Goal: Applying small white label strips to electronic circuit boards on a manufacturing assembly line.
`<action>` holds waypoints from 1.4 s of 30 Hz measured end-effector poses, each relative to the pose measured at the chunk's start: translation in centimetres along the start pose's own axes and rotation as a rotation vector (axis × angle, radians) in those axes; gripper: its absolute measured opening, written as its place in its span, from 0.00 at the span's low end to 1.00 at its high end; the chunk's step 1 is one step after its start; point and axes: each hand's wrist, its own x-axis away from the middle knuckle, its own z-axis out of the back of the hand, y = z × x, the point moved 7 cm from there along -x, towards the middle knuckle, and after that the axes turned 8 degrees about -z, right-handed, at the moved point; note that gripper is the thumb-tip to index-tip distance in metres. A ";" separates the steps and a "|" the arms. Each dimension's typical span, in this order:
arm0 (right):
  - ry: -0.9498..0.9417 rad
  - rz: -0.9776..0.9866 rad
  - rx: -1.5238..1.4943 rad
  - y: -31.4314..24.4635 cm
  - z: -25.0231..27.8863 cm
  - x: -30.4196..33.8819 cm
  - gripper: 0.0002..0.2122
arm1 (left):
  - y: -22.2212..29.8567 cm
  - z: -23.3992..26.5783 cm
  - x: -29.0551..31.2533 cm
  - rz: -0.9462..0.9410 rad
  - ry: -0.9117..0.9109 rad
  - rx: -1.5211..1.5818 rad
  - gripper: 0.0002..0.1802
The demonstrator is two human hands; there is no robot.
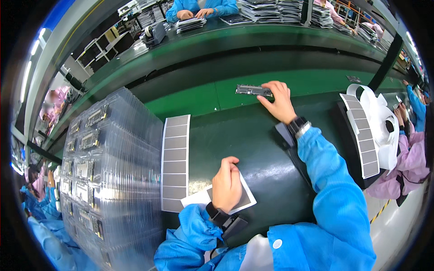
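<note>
A slim dark circuit board (248,90) is over the green strip at the far side of the bench. My right hand (279,103), reaching forward, grips the board's right end between thumb and fingers. Nearer to me, my left hand (227,186) is closed, its fingers curled above a white sheet with a grey label (246,197). What those fingers hold, if anything, is hidden. Left of that hand lies a long strip of grey labels (175,155) on white backing.
A tall stack of clear plastic trays (135,149) with circuit boards stands at left. At right, another label strip (363,137) rests on a black box beside loops of white backing tape (386,131). Another circuit board (354,79) lies far right. Co-workers sit across the line.
</note>
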 end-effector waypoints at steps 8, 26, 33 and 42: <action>-0.286 -0.015 -0.389 -10.3 3.7 10.2 0.12 | -0.6 0.6 -0.1 0.050 0.098 0.152 0.13; -0.544 -0.070 -0.597 -14.2 2.9 14.9 0.16 | 0.2 0.3 0.1 -0.015 0.085 0.209 0.15; -0.564 -0.205 -0.683 -13.9 2.6 14.7 0.15 | 0.8 0.0 0.2 -0.011 0.032 0.241 0.14; -0.532 -0.211 -0.687 -13.7 3.1 15.0 0.11 | 1.7 0.0 0.4 -0.148 -0.012 0.200 0.13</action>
